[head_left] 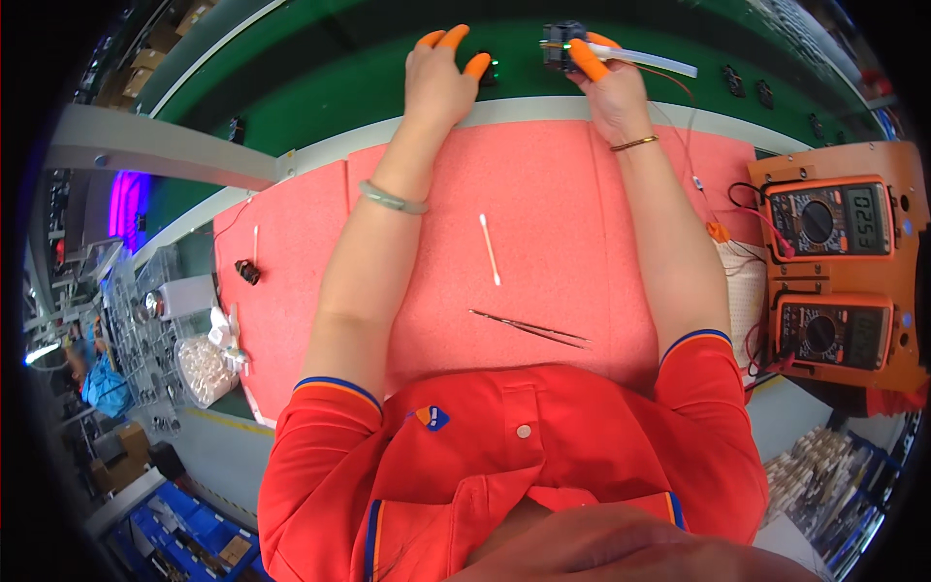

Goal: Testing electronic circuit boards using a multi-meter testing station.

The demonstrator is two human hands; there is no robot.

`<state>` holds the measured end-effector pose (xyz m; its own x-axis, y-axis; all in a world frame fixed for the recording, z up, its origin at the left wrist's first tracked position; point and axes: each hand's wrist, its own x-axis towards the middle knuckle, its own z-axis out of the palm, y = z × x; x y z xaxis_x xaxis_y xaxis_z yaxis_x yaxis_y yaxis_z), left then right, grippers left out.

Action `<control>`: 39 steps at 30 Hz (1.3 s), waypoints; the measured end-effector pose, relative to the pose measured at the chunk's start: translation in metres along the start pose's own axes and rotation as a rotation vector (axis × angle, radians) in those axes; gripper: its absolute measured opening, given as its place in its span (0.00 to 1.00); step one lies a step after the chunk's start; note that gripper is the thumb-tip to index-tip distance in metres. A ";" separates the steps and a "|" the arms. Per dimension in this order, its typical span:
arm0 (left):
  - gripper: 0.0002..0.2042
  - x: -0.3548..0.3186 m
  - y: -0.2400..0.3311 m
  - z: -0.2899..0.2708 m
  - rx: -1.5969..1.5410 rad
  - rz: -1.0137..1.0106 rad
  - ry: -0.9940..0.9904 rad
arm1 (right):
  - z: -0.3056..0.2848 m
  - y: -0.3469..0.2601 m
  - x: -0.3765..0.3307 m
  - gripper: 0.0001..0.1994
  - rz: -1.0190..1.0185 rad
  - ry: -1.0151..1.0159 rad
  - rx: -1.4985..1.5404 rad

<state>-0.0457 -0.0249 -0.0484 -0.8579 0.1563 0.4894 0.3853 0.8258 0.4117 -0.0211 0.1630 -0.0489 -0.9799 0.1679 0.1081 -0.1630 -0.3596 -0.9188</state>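
Observation:
My right hand [616,92], in orange finger cots, grips a small black electronic module [558,53] above the green belt [339,73]. A slim whitish stick-like tool [659,64] also lies in that hand, pointing right, and a thin red wire runs close by it. Over the belt my left hand [438,82], also in orange finger cots, has its thumb and fingers apart. Just right of its thumb is another small dark module [489,70] with a green glint; whether the thumb touches it I cannot tell.
On the pink mat [543,194] lie a cotton swab [490,250], tweezers [529,328] and a small black part [248,272]. Two orange multimeters [824,221] stand at the right. A bag of swabs [206,371] sits left. More modules [734,81] rest along the belt.

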 end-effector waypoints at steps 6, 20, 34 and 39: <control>0.16 -0.011 0.029 0.004 -0.901 -0.071 -0.177 | 0.012 -0.006 -0.011 0.11 -0.128 -0.187 -0.446; 0.12 -0.013 0.034 0.004 -0.978 -0.193 -0.094 | 0.018 -0.013 -0.020 0.13 0.020 -0.264 -0.188; 0.10 -0.003 0.020 -0.001 -0.679 -0.286 0.049 | 0.019 -0.008 -0.013 0.11 -0.096 0.023 -0.282; 0.15 -0.001 0.021 -0.015 -1.385 -0.326 -0.105 | 0.004 -0.008 -0.002 0.12 0.022 0.138 -0.049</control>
<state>-0.0316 -0.0155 -0.0285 -0.9685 0.1549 0.1952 0.1320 -0.3456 0.9291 -0.0187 0.1616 -0.0404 -0.9575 0.2860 0.0374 -0.1322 -0.3198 -0.9382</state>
